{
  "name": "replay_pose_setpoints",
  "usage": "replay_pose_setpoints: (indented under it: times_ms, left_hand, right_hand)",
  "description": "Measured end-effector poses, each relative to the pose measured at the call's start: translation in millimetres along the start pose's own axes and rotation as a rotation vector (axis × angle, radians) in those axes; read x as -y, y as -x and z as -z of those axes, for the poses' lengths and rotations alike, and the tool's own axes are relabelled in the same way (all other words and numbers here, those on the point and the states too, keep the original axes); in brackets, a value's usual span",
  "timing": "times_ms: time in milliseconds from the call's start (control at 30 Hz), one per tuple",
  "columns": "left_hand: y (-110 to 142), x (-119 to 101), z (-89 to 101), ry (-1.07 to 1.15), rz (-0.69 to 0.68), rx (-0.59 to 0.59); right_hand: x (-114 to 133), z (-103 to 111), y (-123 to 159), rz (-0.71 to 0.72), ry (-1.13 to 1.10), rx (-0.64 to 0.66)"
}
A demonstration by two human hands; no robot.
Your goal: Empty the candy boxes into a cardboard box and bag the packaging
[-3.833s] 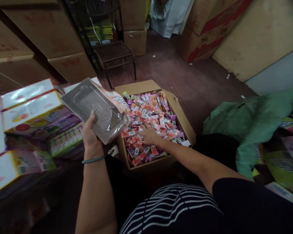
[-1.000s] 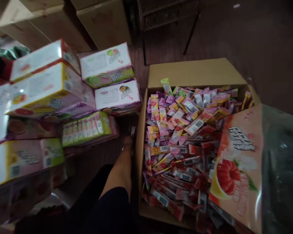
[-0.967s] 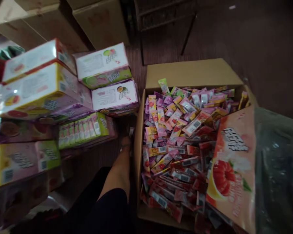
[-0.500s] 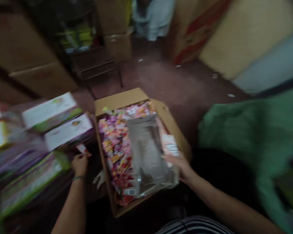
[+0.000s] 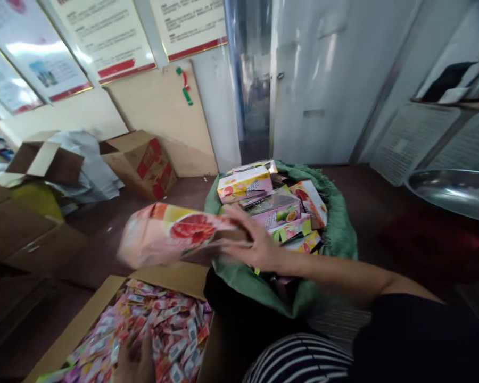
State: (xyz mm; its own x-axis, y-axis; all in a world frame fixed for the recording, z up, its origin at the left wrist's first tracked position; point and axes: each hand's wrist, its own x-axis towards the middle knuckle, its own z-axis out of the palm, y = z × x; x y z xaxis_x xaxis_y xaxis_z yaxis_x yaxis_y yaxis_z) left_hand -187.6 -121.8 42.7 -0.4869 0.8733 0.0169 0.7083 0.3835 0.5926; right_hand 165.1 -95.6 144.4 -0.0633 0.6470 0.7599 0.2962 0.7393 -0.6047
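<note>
My right hand [image 5: 252,243] is closed on the end of a flat pink pack [image 5: 170,234] printed with a grapefruit, and holds it in the air above the floor, blurred by motion. Just right of that hand lies a green sack [image 5: 339,236] filled with several colourful product boxes [image 5: 244,185]. My left hand [image 5: 133,363] is at the bottom edge, down among the small pink and red sachets [image 5: 171,330] in an open cardboard box [image 5: 82,325]. Its fingers are blurred and partly buried.
Cardboard boxes [image 5: 140,159] and crumpled plastic [image 5: 85,162] lie at the back left under wall posters [image 5: 104,37]. A white door [image 5: 319,80] stands behind the sack. A metal bowl [image 5: 455,191] sits at the right. Brown cartons [image 5: 19,234] are at the left.
The view has swung up and right toward the green sack. My right hand has carried the pink pack off the sachet box toward the sack. My left hand has moved into the sachets.
</note>
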Motion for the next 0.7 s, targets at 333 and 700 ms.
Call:
replay_pose_setpoints:
  times_ms: [333, 700]
  left_hand:
    - [-1.2, -204.3, -112.7, -0.228, -0.338, 0.272]
    - [-15.2, -201.1, -108.2, 0.06, -0.335, 0.241]
  right_hand:
    - [-123.0, 199.2, -21.9, 0.053, 1.038, 0.464]
    - [-140.7, 161.8, -57.7, -0.197, 0.967, 0.461]
